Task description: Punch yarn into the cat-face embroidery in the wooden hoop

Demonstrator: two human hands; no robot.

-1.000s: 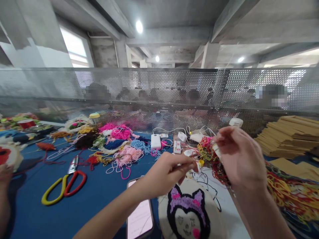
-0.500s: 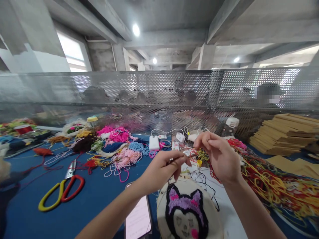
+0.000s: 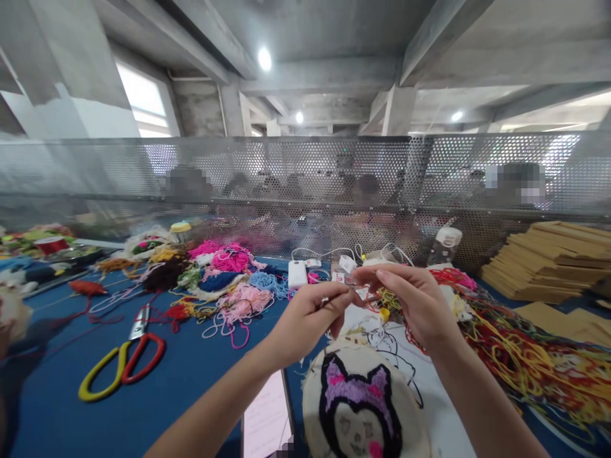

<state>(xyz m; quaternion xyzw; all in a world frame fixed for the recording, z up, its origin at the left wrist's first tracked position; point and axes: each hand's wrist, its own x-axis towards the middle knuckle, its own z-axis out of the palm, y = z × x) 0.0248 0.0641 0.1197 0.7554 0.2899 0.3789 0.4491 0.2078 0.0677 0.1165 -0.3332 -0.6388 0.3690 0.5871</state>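
Above an embroidery hoop [image 3: 315, 407] my left hand [image 3: 305, 321] is closed in a pinch, and whatever thin thing lies between its fingers is too small to name. My right hand [image 3: 415, 302] has its thumb and forefinger pressed together, their tips close to those of my left hand; what they hold cannot be made out. The cloth in the hoop carries a black, purple and pink yarn figure [image 3: 360, 394] with pointed ears. Black yarn [image 3: 413, 375] loops beside the hoop's right edge. Under my left forearm lies a lit phone [image 3: 267, 413].
Scissors [image 3: 121, 362] with yellow and red handles lie on the blue table at left. Yarn heaps [image 3: 243, 299] spread behind them, with another tangle [image 3: 520, 356] at right. Brown cardboard pieces [image 3: 539, 261] are stacked far right. A perforated metal screen [image 3: 305, 165] closes the back; people sit beyond.
My right hand has moved left and slightly down, bringing its fingertips next to those of my left hand. The left hand stays in its pinch. The view has shifted slightly.
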